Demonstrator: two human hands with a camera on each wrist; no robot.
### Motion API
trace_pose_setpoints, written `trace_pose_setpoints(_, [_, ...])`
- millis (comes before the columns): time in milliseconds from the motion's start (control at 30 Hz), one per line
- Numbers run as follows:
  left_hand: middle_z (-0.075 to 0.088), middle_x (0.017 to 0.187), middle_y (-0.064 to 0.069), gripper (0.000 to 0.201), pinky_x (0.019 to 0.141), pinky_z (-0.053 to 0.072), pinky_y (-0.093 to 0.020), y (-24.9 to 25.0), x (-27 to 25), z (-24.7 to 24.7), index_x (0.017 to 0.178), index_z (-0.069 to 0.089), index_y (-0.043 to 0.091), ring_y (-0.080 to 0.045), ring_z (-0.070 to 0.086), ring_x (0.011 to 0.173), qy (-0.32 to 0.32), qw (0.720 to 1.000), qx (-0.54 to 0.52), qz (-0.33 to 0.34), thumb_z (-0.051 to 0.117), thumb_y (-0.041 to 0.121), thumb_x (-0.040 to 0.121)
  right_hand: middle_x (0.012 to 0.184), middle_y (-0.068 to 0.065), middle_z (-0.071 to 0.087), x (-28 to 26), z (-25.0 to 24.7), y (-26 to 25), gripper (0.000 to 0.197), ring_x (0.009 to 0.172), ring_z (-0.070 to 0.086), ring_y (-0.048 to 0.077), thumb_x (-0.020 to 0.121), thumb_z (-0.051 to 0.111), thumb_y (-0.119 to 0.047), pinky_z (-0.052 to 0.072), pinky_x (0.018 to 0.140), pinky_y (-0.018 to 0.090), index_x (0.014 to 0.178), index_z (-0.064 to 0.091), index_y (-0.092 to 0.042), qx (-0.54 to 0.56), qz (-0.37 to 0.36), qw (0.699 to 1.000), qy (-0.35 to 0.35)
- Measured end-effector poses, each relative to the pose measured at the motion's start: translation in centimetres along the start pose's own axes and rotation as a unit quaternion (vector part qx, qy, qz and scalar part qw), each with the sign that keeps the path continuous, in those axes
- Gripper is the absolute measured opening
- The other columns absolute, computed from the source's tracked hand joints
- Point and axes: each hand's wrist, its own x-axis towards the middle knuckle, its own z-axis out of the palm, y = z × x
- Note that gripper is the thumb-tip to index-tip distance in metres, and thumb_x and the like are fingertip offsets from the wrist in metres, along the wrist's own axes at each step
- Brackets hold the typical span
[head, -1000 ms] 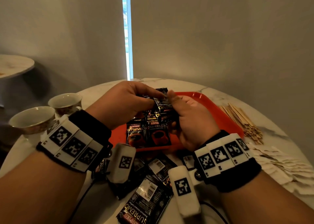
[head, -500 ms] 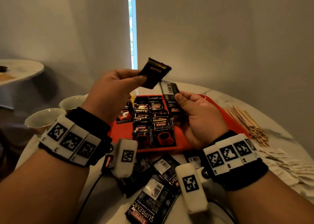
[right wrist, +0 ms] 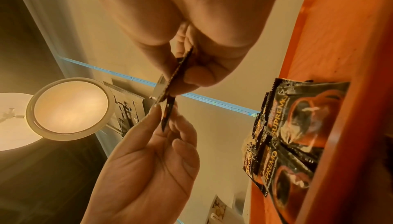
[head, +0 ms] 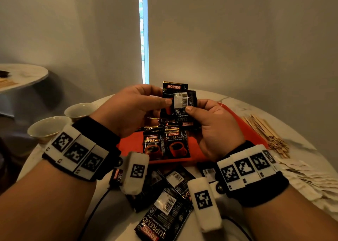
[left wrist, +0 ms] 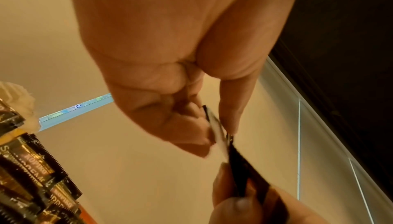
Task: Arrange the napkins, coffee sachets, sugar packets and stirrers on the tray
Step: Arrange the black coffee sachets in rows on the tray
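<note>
Item: coffee sachets, sorting in progress.

Held stock. Two sachets raised above the tray [head: 243, 129], overlapping. Left hand [head: 131, 109] pinches the front-up sachet [head: 173, 87] between thumb and fingers; right hand [head: 214, 129] pinches the back-up sachet [head: 184, 102], barcode label toward the wearer. Both hands are clenched on foil, neither relaxed. Held edge to edge, probably so the pair can be squared and turned the same way before being laid down.

Placed stock. Sachets on the tray [head: 166, 145] lie front-up in overlapping rows, two side by side nearest the wearer, more behind. The shingled layout seems meant to keep each label readable.

Unplaced stock. Loose sachets [head: 164, 209] lie on the table [head: 296, 131] near the wearer, several back-up. Stirrers [head: 265, 131] are heaped on the table right of the tray. Pale paper packets [head: 307, 178] are fanned at near right; whether sugar or napkins cannot be told.

Other. Two cups [head: 49, 129] stand at left, off the tray.

Status, as judged: coffee partly done; stirrers and paper goods not yet on the tray.
</note>
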Motion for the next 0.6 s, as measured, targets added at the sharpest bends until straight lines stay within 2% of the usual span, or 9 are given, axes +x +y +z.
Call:
trace_pose_setpoints(67, [0.07,0.077,-0.004,0.025,0.049,0.049,-0.023,0.0,0.1,0.0,0.103,0.063,0.01,-0.012,0.058,0.06,0.023,0.999,-0.022,0.018,0.07,0.009,0.079,0.086,0.017,0.074,0.1,0.0,0.1,0.014,0.075,0.073,0.03,0.091,0.059,0.005,0.061,0.065,0.045,0.102,0.06,-0.003,-0.01,0.001,1.0,0.004])
trace_pose_setpoints(133, [0.071,0.074,-0.004,0.015,0.048,0.048,-0.022,-0.1,0.2,0.1,0.104,0.062,0.008,-0.011,0.06,0.056,0.046,0.998,-0.028,0.032,0.06,0.0,0.091,0.087,0.018,0.074,0.0,-0.1,0.2,0.015,0.077,0.074,0.031,0.09,0.061,0.005,0.061,0.068,0.049,0.104,0.061,-0.002,-0.021,0.005,1.0,-0.002])
trace_pose_setpoints(200, [0.071,0.074,-0.005,0.017,0.048,0.05,-0.021,0.0,0.3,0.1,0.105,0.062,0.007,-0.011,0.061,0.055,0.065,0.997,-0.014,0.038,0.056,-0.004,0.094,0.088,0.019,0.074,-0.1,-0.1,0.3,0.016,0.079,0.073,0.031,0.09,0.061,0.004,0.061,0.069,0.05,0.105,0.061,-0.001,-0.021,0.012,1.0,-0.01])
trace_pose_setpoints(233, [0.071,0.074,-0.005,0.019,0.048,0.05,-0.021,0.0,0.3,0.0,0.107,0.061,0.007,-0.011,0.062,0.054,0.076,0.996,-0.012,0.041,0.056,-0.005,0.094,0.088,0.018,0.074,0.0,-0.1,0.3,0.016,0.077,0.073,0.03,0.09,0.061,0.003,0.061,0.065,0.047,0.106,0.061,-0.001,-0.019,0.015,1.0,-0.011])
trace_pose_setpoints(333, [0.067,0.094,-0.016,0.035,0.059,0.053,-0.028,0.4,0.8,-1.4,0.123,0.057,0.009,-0.02,0.064,0.067,0.123,0.99,-0.039,0.054,0.056,-0.008,0.093,0.084,0.014,0.074,0.5,-0.9,0.3,0.01,0.068,0.072,0.023,0.091,0.061,0.002,0.055,0.051,0.031,0.099,0.062,-0.004,-0.03,0.009,0.999,0.021])
trace_pose_setpoints(433, [0.065,0.115,-0.023,0.034,0.076,0.054,-0.037,0.5,1.4,-3.8,0.119,0.06,0.013,-0.031,0.063,0.09,0.158,0.985,-0.049,0.049,0.054,-0.009,0.093,0.082,0.009,0.073,1.6,-2.4,0.7,0.009,0.06,0.07,0.016,0.094,0.059,-0.001,0.048,0.042,0.023,0.096,0.061,-0.009,-0.045,0.015,0.995,0.087])
trace_pose_setpoints(500, [0.067,0.112,-0.018,0.028,0.071,0.055,-0.032,0.3,1.8,-5.1,0.112,0.062,0.012,-0.027,0.064,0.087,0.179,0.982,-0.046,0.031,0.053,-0.008,0.094,0.083,0.008,0.073,2.3,-3.5,1.5,0.01,0.058,0.069,0.014,0.095,0.059,-0.003,0.046,0.043,0.023,0.094,0.062,-0.013,-0.067,0.03,0.988,0.133])
trace_pose_setpoints(600, [0.067,0.095,-0.011,0.025,0.059,0.052,-0.026,-0.4,2.4,-6.2,0.101,0.06,0.014,-0.018,0.066,0.067,0.222,0.975,-0.031,-0.005,0.05,-0.008,0.095,0.089,0.01,0.074,3.4,-4.9,2.7,0.009,0.062,0.068,0.019,0.093,0.064,-0.007,0.045,0.048,0.028,0.095,0.064,-0.015,-0.11,0.056,0.975,0.185])
